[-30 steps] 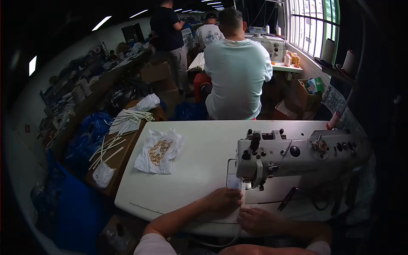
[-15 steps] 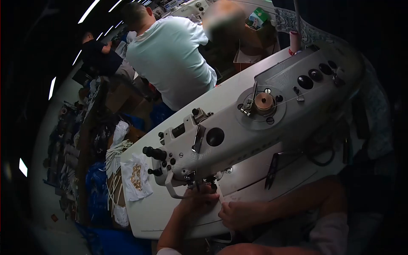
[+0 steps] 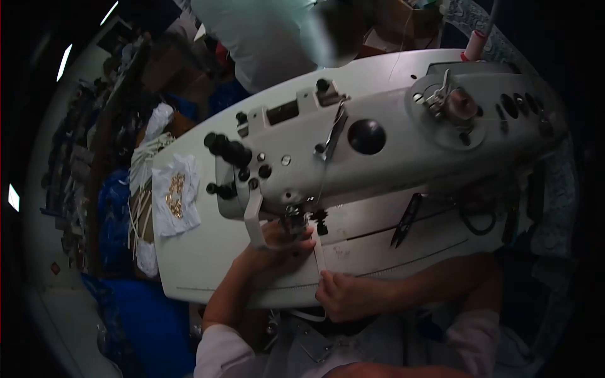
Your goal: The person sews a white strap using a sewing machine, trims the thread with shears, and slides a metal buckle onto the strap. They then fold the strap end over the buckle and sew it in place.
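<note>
A narrow white strap [image 3: 319,255] runs from under the needle area of a sewing machine [image 3: 391,151] toward the table's front edge. My right hand [image 3: 345,296] pinches it near that edge, fingers closed. My left hand [image 3: 274,244] is at the presser foot, its fingertips closed at the strap's upper part; the machine head and its wire-like guard partly hide them. A pale strip of the same look hangs in a loop below the table edge, under my right hand.
Dark thread snips [image 3: 406,220] lie on the machine table [image 3: 220,268], right of the strap. Small gold-coloured metal pieces [image 3: 176,196] rest on white paper [image 3: 165,220] at the left. A thread cone [image 3: 474,45] stands at the back. A person in a pale shirt [image 3: 255,38] is beyond the table.
My view has tipped downward and shifted, so the machine and both hands appear higher. More of the strap shows between my hands, which keep nearly the same places at the machine.
</note>
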Available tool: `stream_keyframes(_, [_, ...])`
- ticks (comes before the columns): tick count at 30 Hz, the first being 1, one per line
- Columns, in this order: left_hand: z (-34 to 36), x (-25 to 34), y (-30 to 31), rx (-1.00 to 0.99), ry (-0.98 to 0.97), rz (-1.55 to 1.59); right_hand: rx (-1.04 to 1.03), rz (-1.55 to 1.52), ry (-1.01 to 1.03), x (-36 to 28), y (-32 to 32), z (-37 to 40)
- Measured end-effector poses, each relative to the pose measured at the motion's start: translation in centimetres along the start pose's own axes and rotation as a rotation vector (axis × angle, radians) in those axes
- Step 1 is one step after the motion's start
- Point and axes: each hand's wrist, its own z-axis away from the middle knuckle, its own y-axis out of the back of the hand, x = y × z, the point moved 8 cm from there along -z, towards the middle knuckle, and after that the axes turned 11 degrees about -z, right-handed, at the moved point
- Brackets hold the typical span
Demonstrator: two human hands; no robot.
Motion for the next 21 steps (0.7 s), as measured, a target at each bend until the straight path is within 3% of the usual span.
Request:
stream_keyframes(2, [-0.9, -0.3, 0.8, -0.105, 0.336, 0.211, -0.024, -0.056, 0.009, 0.2, 0.5, 0.0])
stream_keyframes(3, [-0.1, -0.8, -0.2, -0.11, 0.369, 0.254, -0.014, -0.022, -0.003, 0.2, 0.6, -0.1])
stream_keyframes(5, [-0.1, 0.4, 0.5, 0.088, 0.025, 0.045, -0.048, -0.085, 0.033, -0.4, 0.3, -0.1])
stream_keyframes(6, [0.2, 0.8, 0.4, 0.026, -0.016, 0.076, -0.061, -0.134, 0.055, -0.9, 0.3, -0.2])
stream_keyframes(9, [0.2, 1.6, 0.3, -0.026, -0.034, 0.013, -0.107, -0.12, 0.04, -0.5, 0.5, -0.5])
stream_keyframes(16, [-0.1, 0.3, 0.6, 0.055, 0.074, 0.05, -0.048, -0.162, -0.021, 1.3, 0.4, -0.7])
stream_keyframes(21, [-0.5, -0.1, 1.2, 0.128, 0.072, -0.01, -0.15, -0.177, -0.117, 2.8, -0.4, -0.4])
